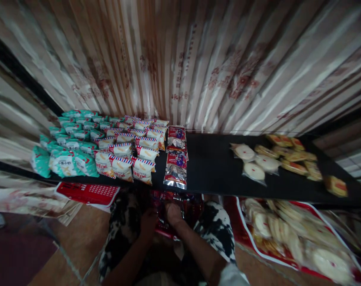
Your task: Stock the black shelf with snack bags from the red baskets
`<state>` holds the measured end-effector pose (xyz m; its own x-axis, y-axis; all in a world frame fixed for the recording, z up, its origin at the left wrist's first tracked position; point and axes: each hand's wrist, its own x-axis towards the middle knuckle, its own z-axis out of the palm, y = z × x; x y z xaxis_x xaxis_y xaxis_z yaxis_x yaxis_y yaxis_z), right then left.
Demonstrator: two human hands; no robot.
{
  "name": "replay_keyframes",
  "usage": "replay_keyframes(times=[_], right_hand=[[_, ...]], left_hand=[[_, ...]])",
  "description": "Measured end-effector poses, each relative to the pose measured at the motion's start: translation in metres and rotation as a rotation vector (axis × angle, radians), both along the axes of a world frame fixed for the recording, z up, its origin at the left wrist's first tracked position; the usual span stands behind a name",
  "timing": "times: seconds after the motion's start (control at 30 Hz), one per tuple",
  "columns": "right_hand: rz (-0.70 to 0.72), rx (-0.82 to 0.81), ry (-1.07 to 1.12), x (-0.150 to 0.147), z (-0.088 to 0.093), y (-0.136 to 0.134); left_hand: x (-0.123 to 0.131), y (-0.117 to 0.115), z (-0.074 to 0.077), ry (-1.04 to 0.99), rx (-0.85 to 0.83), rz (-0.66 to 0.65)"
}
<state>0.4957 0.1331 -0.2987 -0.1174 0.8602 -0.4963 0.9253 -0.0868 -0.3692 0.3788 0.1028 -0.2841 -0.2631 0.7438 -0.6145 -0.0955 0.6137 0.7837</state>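
Note:
Both hands are low in the picture, between the knees, over a red bag (165, 232) with dark shiny packets in it. My right hand (173, 214) reaches into the bag opening, its fingers hidden among the packets. Beside it on the left, my left hand (150, 218) is at the bag's edge in deep shadow, and its fingers do not show clearly. On the black table above lie red and silver packets (176, 169) in a short column. White snack bags with red and blue trim (121, 167) stand in rows to their left.
Green snack bags (66, 161) fill the table's left end. Round white wrapped cakes (254, 171) and yellow packets (293, 167) lie on the black table (210, 167) at right. Below stands a red bag of round cakes (275, 230). A pleated curtain (198, 67) hangs behind.

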Motion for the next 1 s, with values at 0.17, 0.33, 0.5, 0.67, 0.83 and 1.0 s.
replay_keyframes(times=[0.17, 0.33, 0.5, 0.67, 0.83, 1.0], right_hand=[[-0.074, 0.095, 0.140, 0.024, 0.030, -0.025], [-0.278, 0.106, 0.763, 0.044, 0.064, -0.053], [-0.592, -0.075, 1.290, 0.046, 0.097, -0.063], [-0.785, -0.032, 1.463, 0.050, 0.122, -0.064], [-0.759, 0.113, 1.394, 0.062, 0.127, -0.064], [-0.782, 0.279, 1.211, 0.077, 0.113, -0.043]], left_hand=[[-0.007, -0.013, 0.029, 0.162, 0.156, 0.018], [-0.005, -0.027, 0.052, 0.307, 0.376, 0.080], [0.012, -0.038, 0.077, -0.064, 0.326, -0.219], [0.023, -0.028, 0.092, 0.013, 0.365, -0.261], [0.034, -0.010, 0.089, 0.111, 0.392, -0.377], [0.054, 0.010, 0.088, -0.018, 0.413, -0.403]])
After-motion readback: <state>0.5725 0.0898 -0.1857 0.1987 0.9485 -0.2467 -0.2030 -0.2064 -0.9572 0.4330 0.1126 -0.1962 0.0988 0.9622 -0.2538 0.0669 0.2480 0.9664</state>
